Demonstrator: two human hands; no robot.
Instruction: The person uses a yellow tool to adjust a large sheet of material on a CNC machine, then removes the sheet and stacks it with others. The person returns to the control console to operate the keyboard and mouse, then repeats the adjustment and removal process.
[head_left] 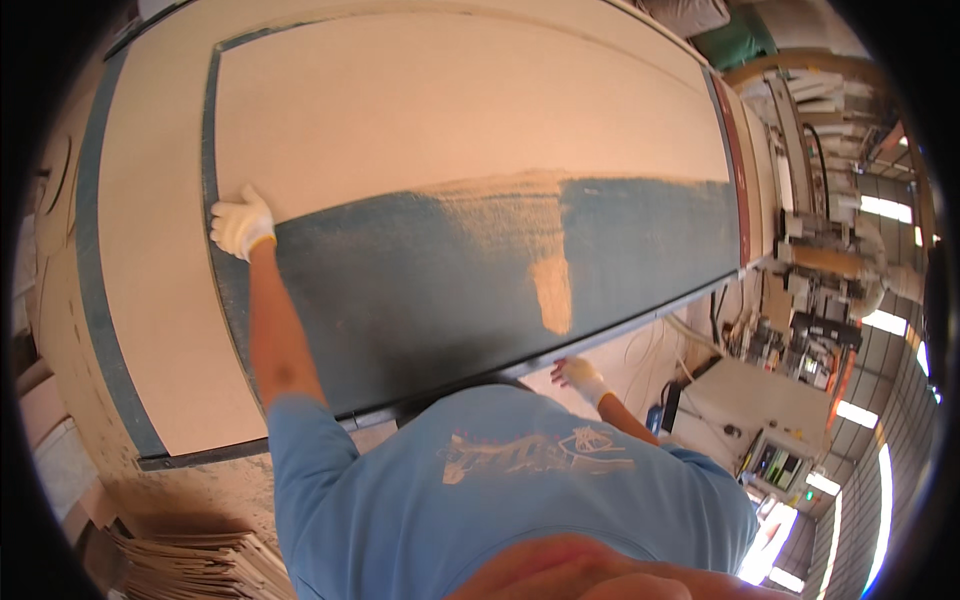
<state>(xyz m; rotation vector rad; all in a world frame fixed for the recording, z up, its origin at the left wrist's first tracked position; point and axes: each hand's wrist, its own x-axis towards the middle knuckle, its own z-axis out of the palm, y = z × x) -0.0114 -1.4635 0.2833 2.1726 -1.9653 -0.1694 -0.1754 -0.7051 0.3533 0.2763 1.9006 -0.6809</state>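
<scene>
Dark blue-grey worktop (420,300) carries a big pale board (460,110) on its far part. A pale strip (160,250) lies near the left edge, with a gap between. Tan dust (552,292) reaches toward the near edge. The gloved left hand (242,224) is at the board's near left corner; I can't tell if it grips or just presses. The gloved right hand (582,378) is past the near edge, fingers loose and apart, with nothing seen in it. A soft, flat palm should spare the corner, and a second hand would likely keep the board steadier.
</scene>
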